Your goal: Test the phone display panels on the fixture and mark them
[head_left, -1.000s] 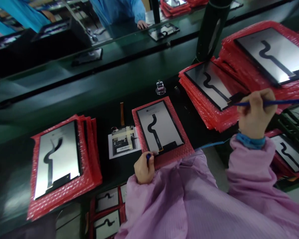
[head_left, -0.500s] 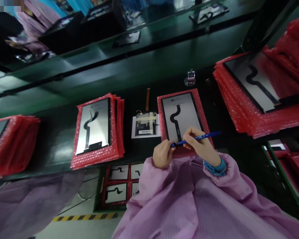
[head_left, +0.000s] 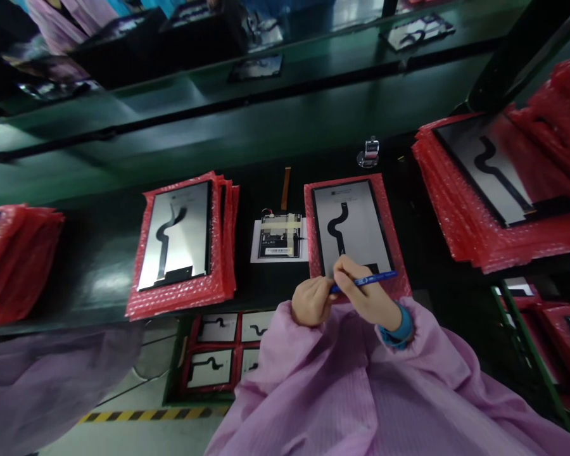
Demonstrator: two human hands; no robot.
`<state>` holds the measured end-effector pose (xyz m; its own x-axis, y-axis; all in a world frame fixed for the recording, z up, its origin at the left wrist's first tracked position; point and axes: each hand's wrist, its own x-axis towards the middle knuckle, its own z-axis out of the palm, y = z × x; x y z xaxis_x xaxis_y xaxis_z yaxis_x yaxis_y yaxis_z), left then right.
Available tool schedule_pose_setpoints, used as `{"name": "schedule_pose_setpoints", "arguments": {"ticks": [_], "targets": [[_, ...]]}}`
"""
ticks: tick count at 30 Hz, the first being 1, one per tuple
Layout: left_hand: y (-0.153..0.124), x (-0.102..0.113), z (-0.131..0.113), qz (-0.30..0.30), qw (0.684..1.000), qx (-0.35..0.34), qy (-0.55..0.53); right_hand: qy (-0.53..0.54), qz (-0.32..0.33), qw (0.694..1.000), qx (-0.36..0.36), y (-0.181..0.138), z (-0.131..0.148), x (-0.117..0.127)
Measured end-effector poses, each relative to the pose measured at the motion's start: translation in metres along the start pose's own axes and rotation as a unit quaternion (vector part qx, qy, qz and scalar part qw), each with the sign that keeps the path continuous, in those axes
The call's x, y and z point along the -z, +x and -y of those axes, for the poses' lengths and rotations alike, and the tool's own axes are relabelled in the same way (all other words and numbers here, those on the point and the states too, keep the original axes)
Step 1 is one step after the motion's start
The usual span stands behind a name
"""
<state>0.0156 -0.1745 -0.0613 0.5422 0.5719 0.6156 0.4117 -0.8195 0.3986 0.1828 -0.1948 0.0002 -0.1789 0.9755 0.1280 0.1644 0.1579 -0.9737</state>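
- The right hand (head_left: pixel 365 295) grips a blue pen (head_left: pixel 377 278) between thumb and fingers, level above the bench (head_left: pixel 92 237) by its near edge.
- The left hand (head_left: pixel 310 301) is curled nearly into a fist at the pen's other end, probably to steady it; whether it pinches a cap cannot be told.
- Both hands are over the near end of a display panel (head_left: pixel 358 221), which lies on red bubble wrap (head_left: pixel 393 253) close to the bench's near edge, likely for easy reach. The wrap seems meant to cushion it.
- The panel's black flex cable (head_left: pixel 337 228) lies uppermost in an S-bend, perhaps so that it is not pressed underneath.
- Left of the panel, a circuit assembly (head_left: pixel 280 237) rests on a white sheet (head_left: pixel 256 252); tape across it presumably keeps its parts together.
- A metal counter (head_left: pixel 371 150) stands towards the bench's far edge, apparently clear of the hands.
- Wrapped stacks flank the panel: the left stack (head_left: pixel 218 266) by the near edge, the right stack (head_left: pixel 451 228) farther back.
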Motion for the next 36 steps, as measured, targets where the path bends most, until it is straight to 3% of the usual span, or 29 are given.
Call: {"name": "schedule_pose_setpoints", "arguments": {"ticks": [5,8,11,14,17,20,23,27,29,33,36], "targets": [[-0.015,-0.006,0.005,-0.051,0.999,0.000,0.019,-0.062,0.024,0.998,0.023,-0.002,-0.003,-0.019],[-0.021,-0.010,0.007,-0.060,0.998,0.007,0.031,-0.095,0.065,0.993,0.036,0.001,-0.005,-0.020],[-0.019,-0.012,0.007,-0.068,0.997,0.010,0.036,-0.097,0.060,0.992,0.044,0.006,-0.001,-0.017],[-0.011,-0.011,0.004,-0.079,0.996,0.022,0.042,-0.046,-0.010,0.998,0.036,0.010,0.006,-0.006],[-0.002,-0.008,0.000,-0.089,0.992,0.051,0.073,0.005,-0.139,0.990,-0.016,0.018,0.006,0.020],[0.004,-0.005,-0.003,-0.066,0.992,0.061,0.090,-0.127,-0.275,0.951,-0.066,0.031,-0.011,0.064],[0.007,-0.003,-0.004,-0.013,0.994,0.063,0.093,-0.302,-0.334,0.890,-0.066,0.040,-0.037,0.109],[0.008,-0.001,-0.002,0.026,0.996,0.046,0.078,-0.474,-0.272,0.837,0.001,0.020,-0.050,0.132],[0.008,0.001,-0.001,0.029,0.996,0.059,0.059,-0.511,-0.201,0.835,0.030,-0.005,-0.046,0.124],[0.010,0.005,-0.004,0.049,0.993,0.092,0.046,-0.510,-0.001,0.859,0.046,-0.048,-0.039,0.095],[0.015,0.004,-0.008,0.050,0.991,0.108,0.056,-0.539,0.056,0.840,0.037,-0.053,-0.043,0.083]]}}
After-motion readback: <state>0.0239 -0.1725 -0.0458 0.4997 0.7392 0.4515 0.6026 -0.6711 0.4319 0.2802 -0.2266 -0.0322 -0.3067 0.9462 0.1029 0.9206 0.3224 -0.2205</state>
